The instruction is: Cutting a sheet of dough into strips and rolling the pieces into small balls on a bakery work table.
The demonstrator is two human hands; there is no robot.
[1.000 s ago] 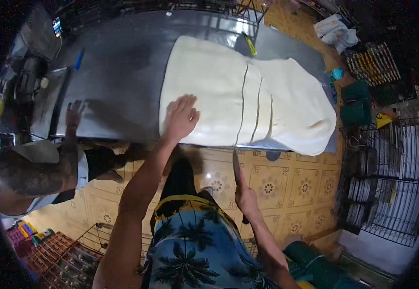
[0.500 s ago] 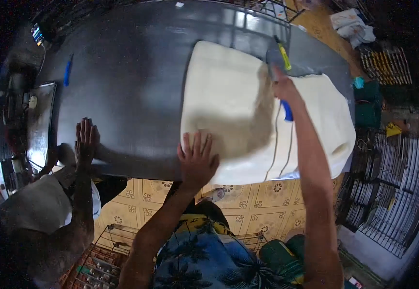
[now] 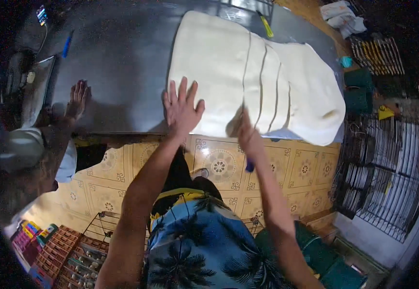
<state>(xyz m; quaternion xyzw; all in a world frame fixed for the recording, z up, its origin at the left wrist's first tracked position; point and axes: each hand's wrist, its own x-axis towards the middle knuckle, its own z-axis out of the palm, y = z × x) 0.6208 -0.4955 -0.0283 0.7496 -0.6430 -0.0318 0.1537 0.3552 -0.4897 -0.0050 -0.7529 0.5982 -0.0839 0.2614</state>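
We are slicing the dough (image 3: 248, 77) at centre frame on the desk (image 3: 122, 58): left hand (image 3: 181, 107) flat, open, pinning it; right hand (image 3: 249, 139) gripping a blue-handled cutter (image 3: 249, 166). The next strip needs a parallel cut.

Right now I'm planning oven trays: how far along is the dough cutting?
Three cuts already run across the right part of the dough sheet. The right hand holds a blue-handled cutter at the near edge by the leftmost cut, while the left hand presses the sheet flat. The wide left portion remains uncut.
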